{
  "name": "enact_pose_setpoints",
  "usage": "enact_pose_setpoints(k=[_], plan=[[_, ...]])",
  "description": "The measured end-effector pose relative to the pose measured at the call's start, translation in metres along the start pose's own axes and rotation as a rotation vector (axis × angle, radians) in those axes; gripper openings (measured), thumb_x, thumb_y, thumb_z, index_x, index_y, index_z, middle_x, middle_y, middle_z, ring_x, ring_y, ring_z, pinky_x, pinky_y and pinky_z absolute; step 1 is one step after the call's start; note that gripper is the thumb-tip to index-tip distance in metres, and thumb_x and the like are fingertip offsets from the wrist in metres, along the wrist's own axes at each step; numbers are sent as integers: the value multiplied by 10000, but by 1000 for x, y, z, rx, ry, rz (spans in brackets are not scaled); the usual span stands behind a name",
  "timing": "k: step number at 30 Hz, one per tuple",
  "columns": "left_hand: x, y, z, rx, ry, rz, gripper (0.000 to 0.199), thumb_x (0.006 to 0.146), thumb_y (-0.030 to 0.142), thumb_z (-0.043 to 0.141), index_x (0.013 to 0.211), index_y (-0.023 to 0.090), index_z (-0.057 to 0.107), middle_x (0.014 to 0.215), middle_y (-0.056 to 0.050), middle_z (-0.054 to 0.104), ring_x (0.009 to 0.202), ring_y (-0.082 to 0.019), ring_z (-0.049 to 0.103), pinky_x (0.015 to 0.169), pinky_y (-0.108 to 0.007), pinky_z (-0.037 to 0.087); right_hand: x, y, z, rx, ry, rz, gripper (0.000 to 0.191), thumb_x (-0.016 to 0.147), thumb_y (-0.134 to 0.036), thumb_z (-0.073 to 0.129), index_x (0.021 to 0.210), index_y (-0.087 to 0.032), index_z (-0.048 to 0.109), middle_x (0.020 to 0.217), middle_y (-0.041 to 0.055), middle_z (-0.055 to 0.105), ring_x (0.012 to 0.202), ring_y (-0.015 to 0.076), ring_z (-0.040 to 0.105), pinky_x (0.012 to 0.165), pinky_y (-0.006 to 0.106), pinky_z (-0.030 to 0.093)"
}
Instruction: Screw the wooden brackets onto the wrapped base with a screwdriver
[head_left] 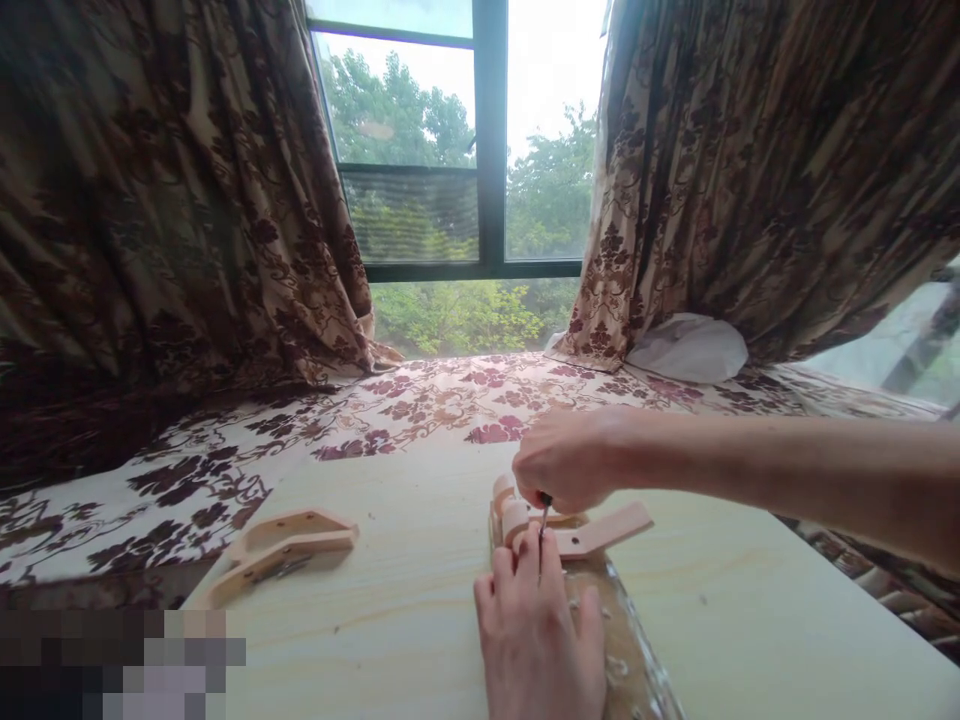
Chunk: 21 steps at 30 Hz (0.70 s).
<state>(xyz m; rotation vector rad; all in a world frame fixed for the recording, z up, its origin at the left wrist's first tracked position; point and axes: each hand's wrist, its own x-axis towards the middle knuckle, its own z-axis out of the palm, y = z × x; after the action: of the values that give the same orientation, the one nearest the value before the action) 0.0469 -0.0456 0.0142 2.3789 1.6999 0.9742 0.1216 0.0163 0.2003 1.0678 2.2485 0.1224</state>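
Note:
My right hand (566,460) is a fist round the dark handle of a screwdriver (546,506), its thin shaft pointing down. The shaft meets pale wooden pieces (600,532) with dark holes, which lie at the far end of a brown board (619,620) with shiny edges. My left hand (536,610) rests over that board, palm down, its fingertips against the wooden pieces beside the shaft and the thumb spread to the right. The screwdriver's tip is hidden by the left fingers.
Two angled wooden pieces (300,545) lie at the left of the pale tabletop (397,600), with small dark metal bits beside them. Behind are a flowered cloth (450,400), a white bag (688,348), curtains (255,200) and a window.

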Motion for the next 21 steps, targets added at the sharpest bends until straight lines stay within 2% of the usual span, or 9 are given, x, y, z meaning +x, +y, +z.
enact_pose_setpoints(k=[6,11,14,18,21], plan=[[-2,-3,6,41,45,40,437,814,242,475,1240,179,549,1333,-23,541,1062,-259,494,869,-442,401,15,15,13,173,23,-88,272,710,-172,564,902,-143,754,744,55,693,609,141,520,522,261,331],[-1,-3,6,58,40,37,438,815,258,476,1239,180,550,1339,-34,534,1063,-263,495,863,-450,399,23,25,16,289,-53,-42,314,713,-238,584,935,-86,745,778,70,697,625,132,521,538,236,361],[-2,-3,5,20,21,33,446,826,262,449,1256,181,536,1354,-16,521,1079,-266,482,882,-458,386,20,21,14,262,-42,5,348,715,-264,588,966,-72,733,804,107,699,632,159,534,530,259,361],[-3,-3,5,13,22,21,440,823,266,466,1251,196,540,1337,-8,535,1099,-269,476,887,-452,381,7,7,8,117,40,10,386,692,-267,638,1053,-148,707,840,104,699,691,189,559,555,283,347],[-3,-3,5,16,33,17,447,807,258,497,1248,197,542,1317,-17,551,1085,-263,485,887,-439,381,0,1,6,-3,86,-11,241,723,-155,591,915,-138,735,777,100,689,634,159,533,539,278,323]])
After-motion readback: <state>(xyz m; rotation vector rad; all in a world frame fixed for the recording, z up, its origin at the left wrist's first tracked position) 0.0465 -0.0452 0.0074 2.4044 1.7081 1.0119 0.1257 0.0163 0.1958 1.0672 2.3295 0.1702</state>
